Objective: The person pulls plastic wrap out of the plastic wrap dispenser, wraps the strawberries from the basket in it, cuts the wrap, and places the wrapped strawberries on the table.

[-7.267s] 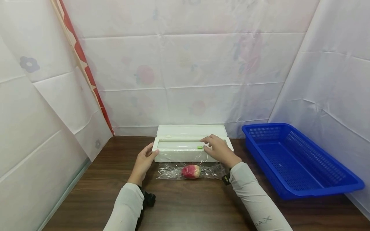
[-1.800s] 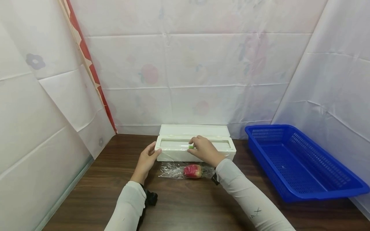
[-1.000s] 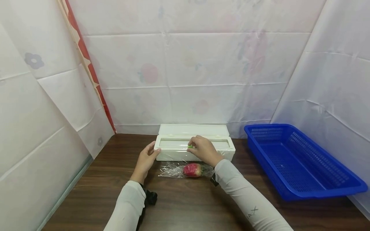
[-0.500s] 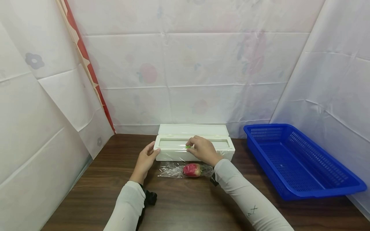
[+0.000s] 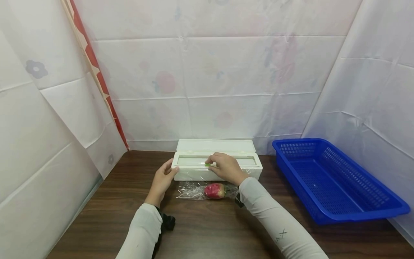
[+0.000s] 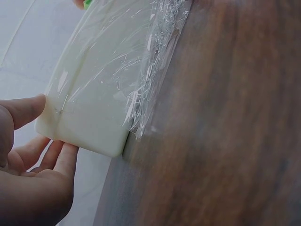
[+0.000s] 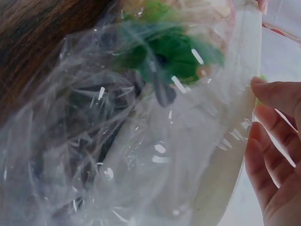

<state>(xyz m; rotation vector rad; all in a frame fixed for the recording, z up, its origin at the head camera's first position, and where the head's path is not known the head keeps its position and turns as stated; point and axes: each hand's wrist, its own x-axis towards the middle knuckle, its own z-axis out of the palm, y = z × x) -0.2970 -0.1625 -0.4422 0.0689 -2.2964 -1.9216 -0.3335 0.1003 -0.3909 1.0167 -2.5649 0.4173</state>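
A white cling film dispenser point(image 5: 191, 175) with its lid raised stands at the back of the table. My left hand point(image 5: 161, 183) grips its left end, thumb at the front top edge and fingers against the end wall point(image 6: 89, 136). Thumb and fingers of my right hand point(image 5: 228, 169) pinch the small green slide cutter point(image 5: 207, 164) on the front rail, left of the middle. Clear film point(image 5: 191, 190) hangs down the front and lies bunched around a red and yellow fruit point(image 5: 214, 190). Its green leaf point(image 7: 174, 56) shows through the film in the right wrist view.
A blue plastic basket point(image 5: 323, 187) with perforated sides stands on the right of the brown wooden table point(image 5: 207, 230). Pale printed sheets point(image 5: 207, 72) wall in the back and both sides, close behind the dispenser's raised lid point(image 5: 216, 145).
Since the oldest frame my right hand has taken hold of the green slide cutter and moved it left along the rail, a little further in the last second. My left hand keeps its grip.
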